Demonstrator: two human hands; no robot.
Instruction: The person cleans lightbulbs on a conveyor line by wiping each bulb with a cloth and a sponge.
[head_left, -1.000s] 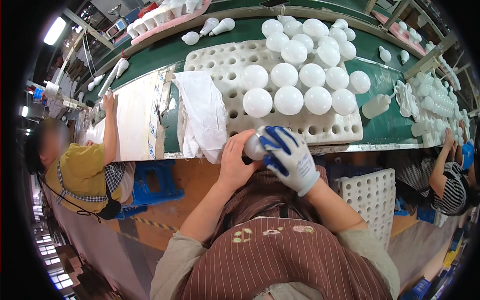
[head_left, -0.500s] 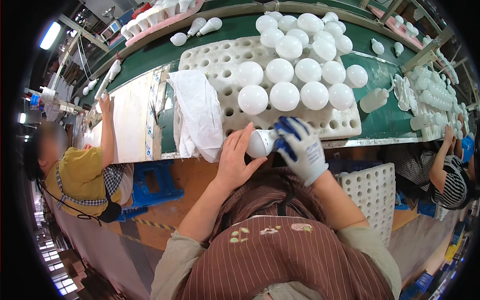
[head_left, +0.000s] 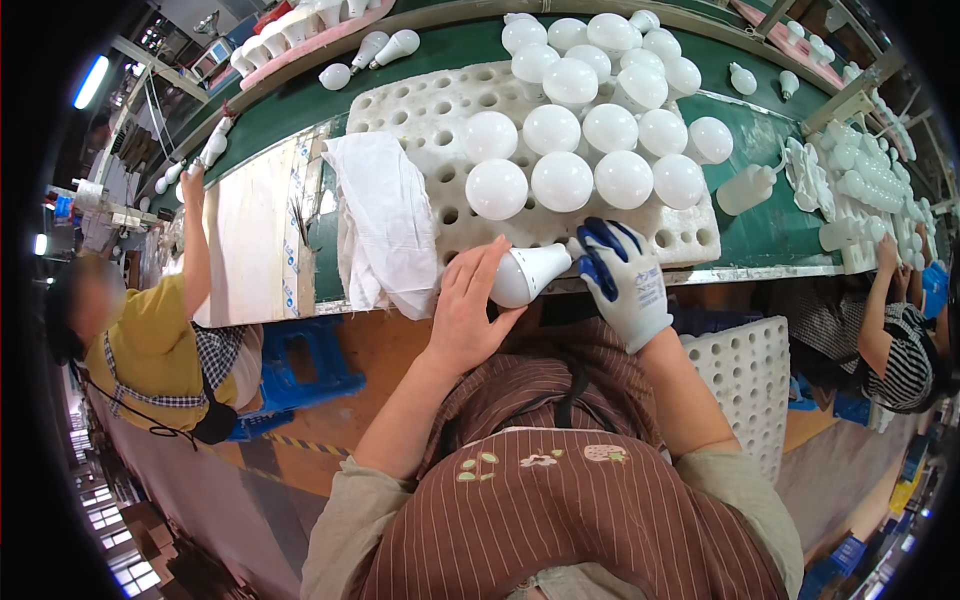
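A white light bulb [head_left: 530, 275] lies sideways between my hands, just off the front edge of the foam tray. My bare left hand [head_left: 465, 310] is closed round its rounded dome. At the bulb's narrow base end, my right hand [head_left: 628, 290], in a white glove with blue-coated fingers, grips with curled fingers; the base tip is partly hidden by them. Behind them, several white bulbs [head_left: 562, 182] stand dome up in the white holed foam tray [head_left: 372, 122]. A crumpled white cloth [head_left: 380, 215] is draped over the tray's left side.
A white squeeze bottle [head_left: 745, 190] and white gloves [head_left: 808, 180] lie to the right on the green bench. Loose bulbs [head_left: 395, 48] rest at the back. Another holed foam panel [head_left: 740, 380] leans by my right side. Co-workers sit left [head_left: 150, 340] and right [head_left: 885, 350].
My right hand has shifted right and turned at the bulb's base, so more of the bulb's neck shows. The co-worker on the left has moved a hand slightly back and left.
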